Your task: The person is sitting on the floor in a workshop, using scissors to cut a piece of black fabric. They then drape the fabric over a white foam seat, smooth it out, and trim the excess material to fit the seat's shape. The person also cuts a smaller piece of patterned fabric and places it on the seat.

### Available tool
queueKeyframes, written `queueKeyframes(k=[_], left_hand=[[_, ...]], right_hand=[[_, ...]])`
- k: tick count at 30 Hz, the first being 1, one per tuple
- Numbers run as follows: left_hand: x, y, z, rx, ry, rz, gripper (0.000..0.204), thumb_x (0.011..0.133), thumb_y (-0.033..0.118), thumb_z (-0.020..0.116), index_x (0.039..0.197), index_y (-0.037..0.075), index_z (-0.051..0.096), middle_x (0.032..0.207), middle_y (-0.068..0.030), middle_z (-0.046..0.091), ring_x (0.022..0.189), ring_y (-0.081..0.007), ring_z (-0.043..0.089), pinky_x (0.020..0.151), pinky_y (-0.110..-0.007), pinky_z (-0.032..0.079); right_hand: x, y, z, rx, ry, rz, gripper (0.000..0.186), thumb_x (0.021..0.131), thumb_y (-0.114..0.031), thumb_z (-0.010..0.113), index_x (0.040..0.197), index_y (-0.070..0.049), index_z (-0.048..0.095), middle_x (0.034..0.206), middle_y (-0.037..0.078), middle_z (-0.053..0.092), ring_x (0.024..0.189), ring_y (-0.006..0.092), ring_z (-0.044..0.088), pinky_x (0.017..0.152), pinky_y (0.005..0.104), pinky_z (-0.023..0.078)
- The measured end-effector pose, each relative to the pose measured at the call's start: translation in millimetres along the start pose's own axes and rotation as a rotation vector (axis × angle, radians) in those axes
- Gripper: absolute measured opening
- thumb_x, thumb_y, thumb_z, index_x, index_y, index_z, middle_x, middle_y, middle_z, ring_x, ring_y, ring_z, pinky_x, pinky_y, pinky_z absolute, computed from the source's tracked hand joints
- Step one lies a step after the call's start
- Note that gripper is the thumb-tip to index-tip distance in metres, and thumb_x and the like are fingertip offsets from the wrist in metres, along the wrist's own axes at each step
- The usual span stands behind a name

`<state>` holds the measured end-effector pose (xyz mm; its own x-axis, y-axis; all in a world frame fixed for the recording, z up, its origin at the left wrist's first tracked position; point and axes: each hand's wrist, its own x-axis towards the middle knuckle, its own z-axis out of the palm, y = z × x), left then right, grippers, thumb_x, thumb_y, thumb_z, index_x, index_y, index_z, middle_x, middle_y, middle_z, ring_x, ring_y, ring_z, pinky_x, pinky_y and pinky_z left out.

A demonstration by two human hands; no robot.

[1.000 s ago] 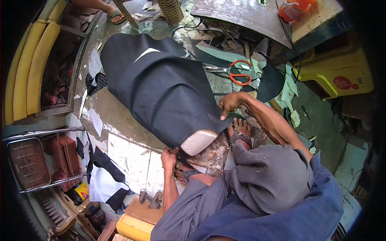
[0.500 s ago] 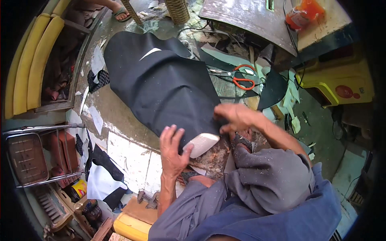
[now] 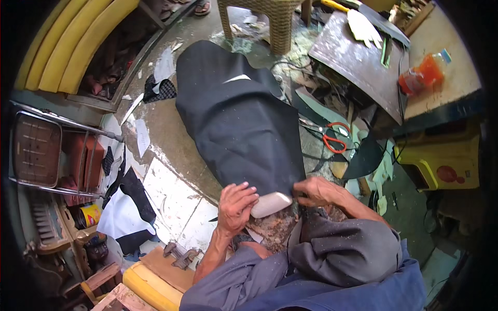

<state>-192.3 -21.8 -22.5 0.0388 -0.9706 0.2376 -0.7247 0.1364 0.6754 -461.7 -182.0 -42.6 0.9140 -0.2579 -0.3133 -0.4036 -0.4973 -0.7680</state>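
Observation:
A large black leather-like sheet [image 3: 249, 129] lies draped over a long rounded seat-shaped form, with soft wrinkles across its middle. At its near end a pale foam pad [image 3: 271, 205] shows from under the sheet. My left hand [image 3: 237, 208] is closed at the sheet's near left corner, fingers bent over the edge beside the foam. At the near right corner my right hand [image 3: 317, 192] pinches the sheet's edge between thumb and fingers. A small pale patch [image 3: 237, 79] shows at a fold near the far end.
Orange-handled scissors [image 3: 333, 136] lie among scraps right of the sheet. A wooden board [image 3: 358, 59] and an orange drink bottle [image 3: 423, 72] are at the far right, above a yellow plastic stool [image 3: 451, 160]. A woven-pattern stool [image 3: 280, 31] stands beyond; a metal-framed chair [image 3: 39, 150] is at left.
The view has shifted, so the scene sits further right and lower. My left hand's fingers have curled onto the sheet's edge, and my right hand has come down to its near right corner.

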Motion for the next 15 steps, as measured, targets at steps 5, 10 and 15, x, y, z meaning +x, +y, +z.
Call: queueKeyframes(k=[5,10,15], left_hand=[[11,-1,-18,-0.195,-0.044,-0.041,0.015,0.078,0.003,0.076,0.092,0.007,0.073,0.098,-0.0072,0.074,0.096,-0.0259,0.07,0.088,-0.038,0.052],[89,-95,-32,-0.116,0.425,-0.364,0.022,0.095,0.015,0.067,0.113,0.001,0.065,0.106,-0.0152,0.069,0.095,-0.0303,0.067,0.089,-0.038,0.052],[135,-234,-63,-0.275,0.507,-0.663,0.044,0.092,0.018,0.074,0.127,-0.003,0.058,0.091,-0.0066,0.065,0.085,-0.0178,0.062,0.085,-0.03,0.049]], right_hand=[[58,-7,-63,0.115,0.148,0.008,0.04,0.092,-0.041,0.07,0.106,-0.004,0.07,0.089,0.019,0.07,0.083,0.0335,0.069,0.075,0.0421,0.055],[172,61,-131,-0.014,0.839,0.273,0.061,0.089,-0.045,0.073,0.117,0.009,0.064,0.113,0.026,0.067,0.106,0.0379,0.065,0.095,0.0441,0.05],[241,44,-163,0.216,0.543,0.236,0.052,0.087,-0.04,0.076,0.114,0.003,0.066,0.098,0.021,0.071,0.098,0.0316,0.07,0.088,0.0403,0.051]])
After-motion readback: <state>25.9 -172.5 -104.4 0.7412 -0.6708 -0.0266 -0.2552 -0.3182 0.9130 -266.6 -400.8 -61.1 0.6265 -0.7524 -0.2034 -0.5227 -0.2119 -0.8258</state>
